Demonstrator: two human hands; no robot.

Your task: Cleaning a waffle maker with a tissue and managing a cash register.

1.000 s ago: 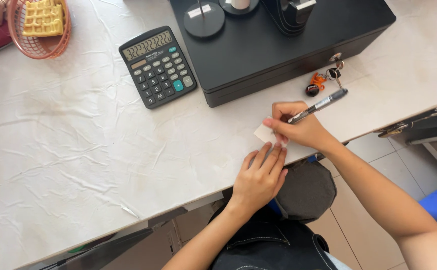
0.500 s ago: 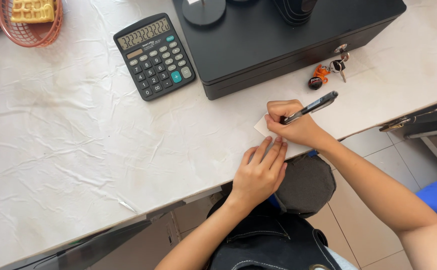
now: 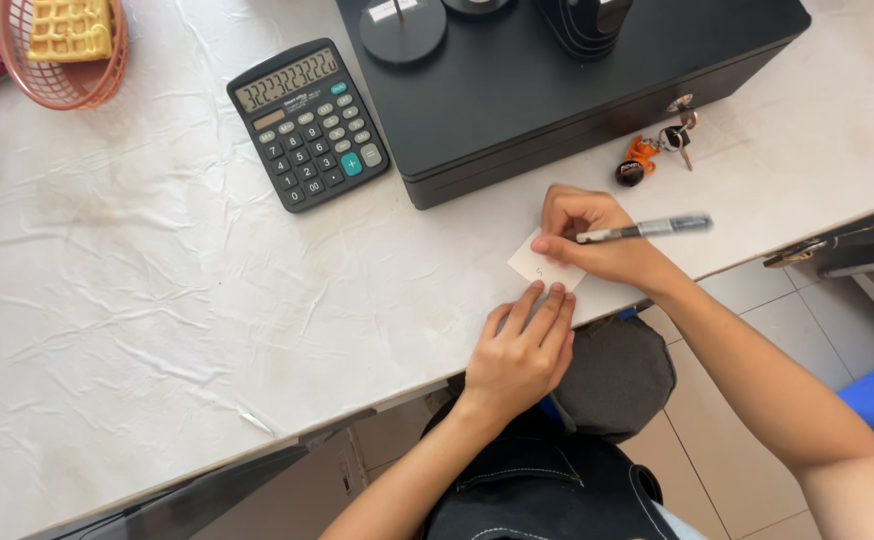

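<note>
A small white slip of paper [image 3: 538, 263] lies near the front edge of the white table [image 3: 157, 300]. My right hand [image 3: 597, 238] rests on it and grips a dark pen [image 3: 647, 229], whose tip touches the slip; a small mark shows on the paper. My left hand [image 3: 525, 352] lies flat at the table's edge, its fingertips pressing the slip's near corner. Both forearms reach up from the bottom of the view.
A black cash box [image 3: 557, 90] sits behind the slip, with a bunch of keys and an orange fob [image 3: 657, 152] hanging from its lock. A dark calculator [image 3: 307, 122] lies to its left. A pink wire basket [image 3: 62, 55] holding waffles stands at top left.
My right hand has shifted slightly on the slip with the pen, and a small mark now shows on the paper. My left hand stays at the slip's edge.
</note>
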